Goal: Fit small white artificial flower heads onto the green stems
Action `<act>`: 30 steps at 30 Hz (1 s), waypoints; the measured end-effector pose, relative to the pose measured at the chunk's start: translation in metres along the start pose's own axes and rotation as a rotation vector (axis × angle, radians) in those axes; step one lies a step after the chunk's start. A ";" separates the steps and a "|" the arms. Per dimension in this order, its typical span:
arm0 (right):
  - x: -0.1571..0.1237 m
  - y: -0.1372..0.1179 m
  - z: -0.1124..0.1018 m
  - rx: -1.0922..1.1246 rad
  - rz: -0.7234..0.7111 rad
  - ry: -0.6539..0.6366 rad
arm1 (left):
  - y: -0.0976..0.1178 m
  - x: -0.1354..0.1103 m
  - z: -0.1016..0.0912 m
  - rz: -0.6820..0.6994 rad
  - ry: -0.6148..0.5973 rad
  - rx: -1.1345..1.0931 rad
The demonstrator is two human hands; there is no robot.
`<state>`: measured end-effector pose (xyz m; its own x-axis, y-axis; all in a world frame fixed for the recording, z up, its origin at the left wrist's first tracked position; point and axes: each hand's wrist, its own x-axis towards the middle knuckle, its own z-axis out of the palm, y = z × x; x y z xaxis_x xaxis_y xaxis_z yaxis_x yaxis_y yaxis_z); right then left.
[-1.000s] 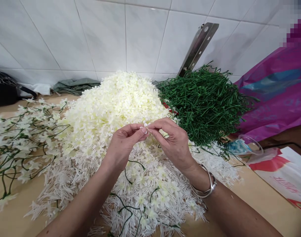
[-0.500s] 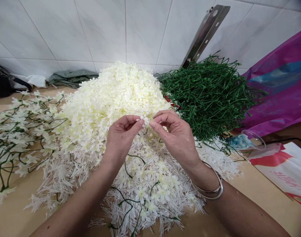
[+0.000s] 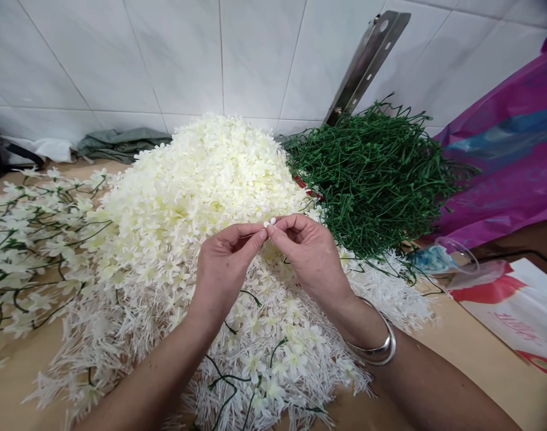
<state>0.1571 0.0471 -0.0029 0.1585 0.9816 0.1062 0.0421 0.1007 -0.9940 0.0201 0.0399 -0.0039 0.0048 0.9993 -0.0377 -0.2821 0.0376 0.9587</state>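
My left hand (image 3: 226, 266) and my right hand (image 3: 307, 257) meet fingertip to fingertip over the flower heap. Between them is a small white flower piece (image 3: 269, 223), pinched by both hands; fingers cover most of it. Behind the hands rises a big mound of cream-white artificial blossoms (image 3: 214, 173). Under my wrists lie many thin white plastic flower pieces (image 3: 133, 317), mixed with loose blossoms. Some blossoms there sit on green stems (image 3: 226, 380).
At the right back is a pile of green plastic stems (image 3: 372, 179). Finished-looking flower sprays (image 3: 44, 239) spread on the left. A purple bag (image 3: 502, 149), a clear plastic cup (image 3: 444, 257) and a red-white bag (image 3: 516, 311) stand at right. A metal bracket (image 3: 367, 66) leans against the tiled wall.
My hands have come together, and the gap between their fingertips has closed around the small white flower piece. The view has shifted slightly.
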 end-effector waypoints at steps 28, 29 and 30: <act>0.005 0.008 -0.003 0.125 -0.105 -0.080 | -0.001 -0.006 0.010 -0.220 0.000 -0.394; 0.006 0.008 -0.003 0.130 -0.107 -0.083 | -0.001 -0.006 0.010 -0.192 -0.006 -0.363; 0.006 0.008 -0.003 0.140 -0.105 -0.083 | 0.000 -0.006 0.010 -0.153 -0.010 -0.323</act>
<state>0.1617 0.0532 -0.0102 0.0783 0.9740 0.2128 -0.0841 0.2192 -0.9721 0.0293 0.0340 -0.0010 0.0792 0.9822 -0.1702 -0.5660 0.1849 0.8034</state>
